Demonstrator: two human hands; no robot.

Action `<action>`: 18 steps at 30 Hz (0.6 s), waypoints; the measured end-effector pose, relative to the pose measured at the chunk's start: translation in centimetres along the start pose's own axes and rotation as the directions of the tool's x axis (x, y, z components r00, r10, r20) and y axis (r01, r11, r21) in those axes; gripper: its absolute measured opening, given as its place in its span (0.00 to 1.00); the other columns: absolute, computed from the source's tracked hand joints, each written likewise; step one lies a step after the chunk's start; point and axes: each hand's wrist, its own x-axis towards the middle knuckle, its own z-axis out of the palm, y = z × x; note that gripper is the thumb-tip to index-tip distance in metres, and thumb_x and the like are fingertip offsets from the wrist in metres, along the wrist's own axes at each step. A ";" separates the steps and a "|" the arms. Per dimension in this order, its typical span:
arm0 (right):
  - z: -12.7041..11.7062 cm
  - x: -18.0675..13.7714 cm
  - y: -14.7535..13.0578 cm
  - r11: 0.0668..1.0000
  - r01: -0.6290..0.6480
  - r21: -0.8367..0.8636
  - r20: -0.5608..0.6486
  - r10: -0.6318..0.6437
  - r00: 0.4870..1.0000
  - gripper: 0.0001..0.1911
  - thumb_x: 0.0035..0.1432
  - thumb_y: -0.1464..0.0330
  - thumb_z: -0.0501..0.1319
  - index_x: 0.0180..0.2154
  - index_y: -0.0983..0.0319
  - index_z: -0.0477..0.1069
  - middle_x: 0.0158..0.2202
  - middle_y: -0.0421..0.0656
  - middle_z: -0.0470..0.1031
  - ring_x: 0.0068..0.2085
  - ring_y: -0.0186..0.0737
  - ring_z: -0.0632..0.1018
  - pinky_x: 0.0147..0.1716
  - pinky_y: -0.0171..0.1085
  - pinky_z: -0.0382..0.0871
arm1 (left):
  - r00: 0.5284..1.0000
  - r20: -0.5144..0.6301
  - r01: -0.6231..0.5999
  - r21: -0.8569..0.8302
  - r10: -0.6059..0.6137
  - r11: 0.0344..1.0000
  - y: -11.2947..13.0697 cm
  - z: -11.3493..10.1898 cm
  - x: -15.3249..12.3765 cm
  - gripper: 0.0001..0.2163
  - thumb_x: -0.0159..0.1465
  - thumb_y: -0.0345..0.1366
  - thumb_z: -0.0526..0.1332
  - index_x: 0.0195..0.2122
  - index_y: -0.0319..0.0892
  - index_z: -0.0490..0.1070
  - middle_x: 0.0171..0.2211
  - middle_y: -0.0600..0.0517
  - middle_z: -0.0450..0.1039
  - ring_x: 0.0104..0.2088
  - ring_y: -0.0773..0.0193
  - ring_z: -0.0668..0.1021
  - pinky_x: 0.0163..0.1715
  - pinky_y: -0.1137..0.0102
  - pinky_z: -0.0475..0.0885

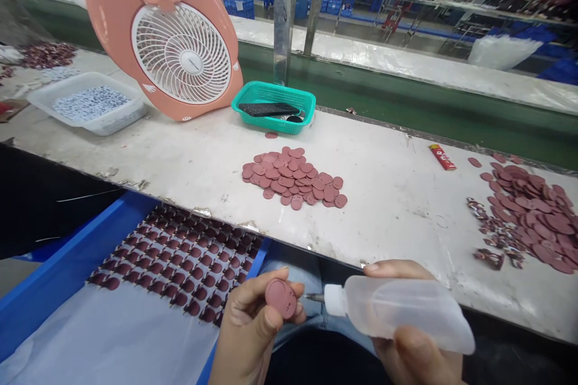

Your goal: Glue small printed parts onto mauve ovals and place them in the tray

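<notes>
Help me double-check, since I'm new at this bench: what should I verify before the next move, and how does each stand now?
1. Disc secured: ok, the left hand pinches the reddish disc between thumb and fingers.
2. Bottle secured: ok, the right hand grips the squeeze bottle.
3. Aim: ok, the metal tip points toward the disc.
4. Liquid level: cannot tell through the bottle's cloudy wall.
5. Loose discs separated: not ok, those in the middle pile overlap in a heap.

Nothing legible — marks on fan hub (191, 62) and red packet (442, 157) too small
</notes>
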 end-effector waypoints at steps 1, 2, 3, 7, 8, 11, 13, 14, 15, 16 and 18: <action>-0.1 0.0 0.0 1.000 -0.015 -0.005 0.005 0.015 1.000 0.20 0.56 0.49 0.70 0.45 0.51 0.75 0.25 0.41 0.74 0.22 0.40 0.70 0.21 0.40 0.59 | 1.000 0.005 -0.003 -0.001 0.003 1.000 0.0 0.0 0.0 0.21 0.38 0.50 0.81 0.32 0.49 0.86 0.27 0.51 0.84 0.24 0.64 0.81 0.27 0.71 0.78; -0.2 0.1 0.1 1.000 -0.028 -0.014 0.013 0.028 1.000 0.20 0.57 0.48 0.70 0.44 0.52 0.75 0.25 0.41 0.75 0.21 0.40 0.70 0.21 0.40 0.60 | 1.000 0.009 -0.003 -0.002 0.003 1.000 0.0 0.0 0.0 0.21 0.38 0.50 0.81 0.32 0.49 0.86 0.27 0.51 0.84 0.24 0.64 0.81 0.28 0.71 0.78; -0.3 0.1 0.1 0.999 -0.039 -0.024 0.023 0.039 0.999 0.20 0.57 0.48 0.69 0.44 0.53 0.75 0.25 0.41 0.75 0.21 0.41 0.71 0.22 0.41 0.61 | 1.000 0.013 -0.003 -0.003 0.003 1.000 -0.1 0.0 0.0 0.21 0.38 0.50 0.81 0.32 0.49 0.86 0.27 0.51 0.84 0.24 0.64 0.81 0.28 0.71 0.78; -0.3 0.3 -0.1 0.998 -0.042 -0.050 0.039 0.044 0.998 0.21 0.56 0.47 0.69 0.41 0.55 0.75 0.27 0.43 0.77 0.24 0.43 0.75 0.25 0.43 0.67 | 1.000 0.028 -0.001 -0.007 0.001 1.000 -0.1 0.0 0.0 0.21 0.38 0.50 0.81 0.32 0.49 0.86 0.27 0.50 0.84 0.24 0.65 0.80 0.28 0.72 0.78; -0.2 0.3 -0.1 0.998 -0.034 -0.055 0.032 0.035 0.999 0.21 0.56 0.47 0.69 0.41 0.55 0.75 0.27 0.43 0.77 0.24 0.43 0.75 0.25 0.43 0.67 | 1.000 0.026 -0.001 -0.008 0.001 1.000 -0.1 0.0 0.1 0.21 0.38 0.50 0.81 0.32 0.49 0.86 0.27 0.51 0.84 0.24 0.65 0.80 0.28 0.72 0.77; 0.0 0.4 -0.2 0.998 -0.038 -0.050 -0.001 0.038 0.999 0.19 0.55 0.48 0.70 0.40 0.54 0.77 0.26 0.41 0.76 0.22 0.40 0.72 0.22 0.40 0.63 | 1.000 0.013 -0.002 -0.009 0.002 1.000 -0.1 0.1 0.1 0.21 0.37 0.50 0.81 0.32 0.49 0.86 0.26 0.51 0.84 0.24 0.66 0.80 0.27 0.73 0.77; 0.1 0.5 -0.2 0.998 -0.068 -0.021 -0.018 0.067 0.998 0.19 0.53 0.49 0.72 0.40 0.54 0.77 0.25 0.41 0.76 0.20 0.38 0.70 0.20 0.39 0.61 | 1.000 0.017 -0.007 -0.010 0.007 1.000 -0.1 0.1 0.2 0.21 0.37 0.50 0.81 0.32 0.49 0.86 0.26 0.51 0.84 0.23 0.66 0.80 0.27 0.73 0.77; 0.2 0.5 -0.2 0.997 -0.082 -0.003 -0.020 0.082 0.996 0.20 0.51 0.49 0.73 0.39 0.54 0.77 0.25 0.40 0.75 0.20 0.38 0.70 0.20 0.38 0.61 | 1.000 0.023 -0.010 -0.013 0.011 1.000 -0.2 0.1 0.3 0.21 0.37 0.50 0.81 0.32 0.49 0.86 0.26 0.51 0.84 0.23 0.66 0.80 0.27 0.73 0.77; 0.2 0.5 -0.1 0.995 -0.094 0.012 -0.018 0.094 0.995 0.20 0.50 0.50 0.73 0.39 0.55 0.77 0.24 0.40 0.75 0.20 0.37 0.69 0.20 0.38 0.61 | 0.999 0.030 -0.015 -0.020 0.015 1.000 -0.2 0.1 0.3 0.21 0.37 0.50 0.81 0.32 0.49 0.86 0.26 0.51 0.84 0.23 0.66 0.80 0.27 0.73 0.77; 0.2 0.6 -0.1 0.994 -0.104 0.022 -0.013 0.104 0.995 0.21 0.50 0.50 0.74 0.39 0.55 0.76 0.24 0.40 0.75 0.19 0.36 0.69 0.20 0.38 0.61 | 0.999 0.037 -0.019 -0.028 0.020 0.999 -0.2 0.0 0.4 0.20 0.38 0.49 0.81 0.32 0.49 0.86 0.26 0.51 0.84 0.23 0.66 0.80 0.26 0.73 0.77; 0.4 0.7 0.0 0.992 -0.119 0.042 -0.008 0.120 0.993 0.22 0.49 0.50 0.74 0.39 0.57 0.75 0.23 0.40 0.72 0.20 0.34 0.67 0.19 0.36 0.61 | 0.998 0.050 -0.029 -0.046 0.032 0.999 -0.3 0.0 0.6 0.20 0.38 0.49 0.81 0.32 0.49 0.86 0.26 0.50 0.85 0.22 0.66 0.80 0.26 0.73 0.77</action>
